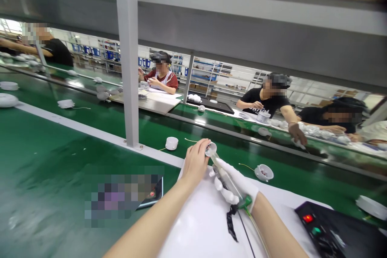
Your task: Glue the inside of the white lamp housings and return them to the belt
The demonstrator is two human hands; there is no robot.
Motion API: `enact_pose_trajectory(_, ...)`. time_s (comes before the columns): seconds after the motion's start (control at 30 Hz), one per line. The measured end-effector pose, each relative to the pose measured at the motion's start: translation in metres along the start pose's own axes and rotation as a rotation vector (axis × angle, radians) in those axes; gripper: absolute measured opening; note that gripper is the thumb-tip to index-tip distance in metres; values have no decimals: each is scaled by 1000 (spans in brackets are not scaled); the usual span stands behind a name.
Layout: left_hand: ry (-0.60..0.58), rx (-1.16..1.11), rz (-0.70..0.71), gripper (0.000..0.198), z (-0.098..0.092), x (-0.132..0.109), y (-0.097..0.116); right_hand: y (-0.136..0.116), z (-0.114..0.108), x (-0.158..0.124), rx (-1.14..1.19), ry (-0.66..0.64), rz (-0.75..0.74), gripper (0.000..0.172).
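Observation:
My left hand (196, 162), bare, is closed around a small white round plastic housing (211, 150). Its open side faces me, and small dark and reddish parts show inside. In a white glove, my right hand (234, 181) grips a clear dispensing syringe (223, 173), its tip at the rim of the housing; I cannot tell if they touch. A green cap (246, 201) closes the syringe's near end, and a thin tube runs from it toward me. Black tape (231, 223) hangs beside it. A thin wire trails left from near the held housing.
White paper (193, 225) covers the bench below my hands. A black control box (338, 229) with a lit red switch sits right. More white housings (171, 143) (264, 173) lie on the green belt (157, 139). A grey post (128, 68) rises left; co-workers sit across.

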State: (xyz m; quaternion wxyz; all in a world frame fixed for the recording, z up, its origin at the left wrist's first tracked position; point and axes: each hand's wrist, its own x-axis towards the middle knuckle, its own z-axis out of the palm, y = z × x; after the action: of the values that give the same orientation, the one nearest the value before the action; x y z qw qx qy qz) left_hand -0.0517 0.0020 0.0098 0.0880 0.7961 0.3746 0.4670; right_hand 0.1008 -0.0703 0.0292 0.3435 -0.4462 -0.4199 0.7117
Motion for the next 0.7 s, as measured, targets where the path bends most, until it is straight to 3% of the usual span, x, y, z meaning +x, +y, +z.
enact_pose_trajectory(0.7, 36, 27, 47, 48, 3, -1, -3, -2, 7, -2, -5, 88, -2, 31)
